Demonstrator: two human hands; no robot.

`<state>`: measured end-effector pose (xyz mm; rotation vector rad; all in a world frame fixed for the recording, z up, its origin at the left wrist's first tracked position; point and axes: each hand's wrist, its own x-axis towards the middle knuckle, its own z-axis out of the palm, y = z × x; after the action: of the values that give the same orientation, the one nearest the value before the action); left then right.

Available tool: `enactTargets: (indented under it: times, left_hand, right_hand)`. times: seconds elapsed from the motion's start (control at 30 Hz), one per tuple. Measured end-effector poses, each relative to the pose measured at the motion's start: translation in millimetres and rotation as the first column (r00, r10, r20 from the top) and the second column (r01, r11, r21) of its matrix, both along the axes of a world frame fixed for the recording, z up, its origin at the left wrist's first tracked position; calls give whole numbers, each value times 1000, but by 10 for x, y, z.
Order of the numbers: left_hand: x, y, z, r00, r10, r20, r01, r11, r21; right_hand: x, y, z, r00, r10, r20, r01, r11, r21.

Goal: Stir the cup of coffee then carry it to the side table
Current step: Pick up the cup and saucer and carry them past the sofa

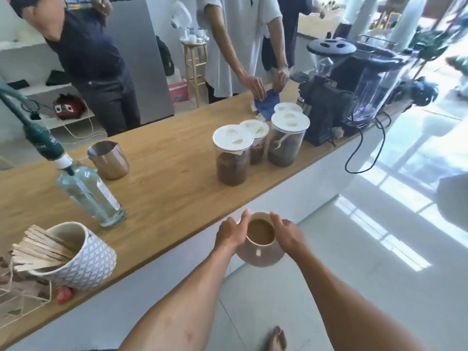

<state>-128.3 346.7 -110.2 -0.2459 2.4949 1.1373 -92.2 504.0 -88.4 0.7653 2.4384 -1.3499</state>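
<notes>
The pale cup (pixel 263 254) holds milky brown coffee (pixel 260 231); on the worktop (pixel 164 178), white-lidded jars (pixel 231 160) hold dark grounds, a patterned pot (pixel 88 259) holds wooden sticks (pixel 38 249), and a glass bottle (pixel 91 196) carries a label too blurred to read. The left hand (pixel 231 233) and right hand (pixel 287 231) both grip the cup's sides, just off the worktop's near edge.

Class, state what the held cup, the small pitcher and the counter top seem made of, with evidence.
Cup: likely ceramic, matte beige, thick rim. Pitcher: probably stainless steel, shiny grey reflections. Counter top: wood or veneer, visible grain.
</notes>
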Motion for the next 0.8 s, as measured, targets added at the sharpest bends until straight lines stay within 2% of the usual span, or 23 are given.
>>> enactTargets:
  times: [0.37, 0.67, 0.8]
  left_hand:
    - [361, 1275, 64, 952, -306, -24, 305, 952, -15]
    - [853, 2619, 74, 821, -568, -56, 567, 823, -42]
    - [1098, 3126, 39, 820, -572, -26, 572, 820, -1]
  right_hand:
    - [836, 1110, -54, 954, -283, -96, 286, 958, 22]
    - [1652, 2214, -126, 877, -460, -139, 470, 881, 55]
    - [1977, 2630, -91, 839, -522, -155, 532, 846, 26]
